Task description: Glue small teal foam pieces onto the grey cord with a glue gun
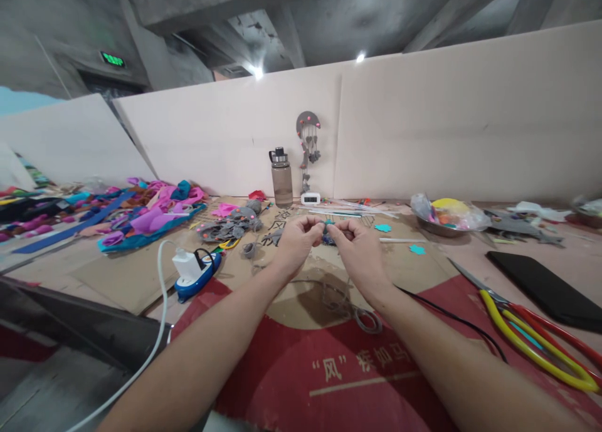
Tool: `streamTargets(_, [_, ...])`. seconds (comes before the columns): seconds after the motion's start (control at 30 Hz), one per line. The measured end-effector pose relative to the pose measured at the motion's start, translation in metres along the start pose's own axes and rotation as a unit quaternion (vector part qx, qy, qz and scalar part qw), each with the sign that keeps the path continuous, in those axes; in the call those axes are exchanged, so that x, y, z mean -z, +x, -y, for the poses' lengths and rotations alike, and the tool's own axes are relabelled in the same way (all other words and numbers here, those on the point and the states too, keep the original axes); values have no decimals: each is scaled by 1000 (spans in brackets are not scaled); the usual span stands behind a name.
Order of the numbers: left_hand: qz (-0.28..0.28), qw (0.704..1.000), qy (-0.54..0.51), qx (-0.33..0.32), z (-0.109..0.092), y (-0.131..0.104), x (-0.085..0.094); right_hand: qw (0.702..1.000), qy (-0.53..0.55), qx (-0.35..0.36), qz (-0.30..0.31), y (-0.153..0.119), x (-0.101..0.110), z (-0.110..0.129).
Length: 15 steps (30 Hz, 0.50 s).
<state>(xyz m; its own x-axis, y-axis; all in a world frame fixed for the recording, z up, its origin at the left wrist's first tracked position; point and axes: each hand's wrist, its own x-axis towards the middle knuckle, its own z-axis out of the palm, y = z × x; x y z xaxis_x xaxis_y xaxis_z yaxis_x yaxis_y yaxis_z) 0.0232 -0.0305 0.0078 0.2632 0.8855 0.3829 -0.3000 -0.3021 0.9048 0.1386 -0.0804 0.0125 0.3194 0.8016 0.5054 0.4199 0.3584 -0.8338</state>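
Both hands meet over the middle of the cardboard sheet, fingertips pinched together. A small grey-green piece (pixel 328 225) shows between them; its exact kind is hard to make out. My left hand (pixel 301 242) grips it from the left with thumb and forefinger. From the right, my right hand (pixel 356 247) pinches it the same way. Grey cord (pixel 336 297) trails below the hands and ends in a loose coil on the red print of the cardboard. Turquoise flower-shaped cutouts (pixel 417 249) lie to the right of my right hand.
Yellow-and-red-handled scissors (pixel 501 306) and a black phone (pixel 548 288) lie at right. Behind stand a bottle (pixel 282 181), a small clock (pixel 310 199) and a metal bowl (pixel 439 226). At left are a blue power strip (pixel 197 278), grey felt pieces (pixel 230 225) and coloured cloth (pixel 155 216).
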Motion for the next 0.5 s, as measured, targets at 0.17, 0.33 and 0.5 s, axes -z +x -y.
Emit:
streamTargets(0.17, [-18, 1000, -17, 11, -4, 2, 0, 1000, 3, 14, -7, 0, -1, -1])
streamTargets(0.33, [-22, 1000, -11, 17, -5, 2, 1, 999, -32, 37, -24, -1, 3, 5])
streamTargets(0.5, [-19, 1000, 6, 12, -2, 2, 2, 995, -66, 69, -40, -1, 5, 4])
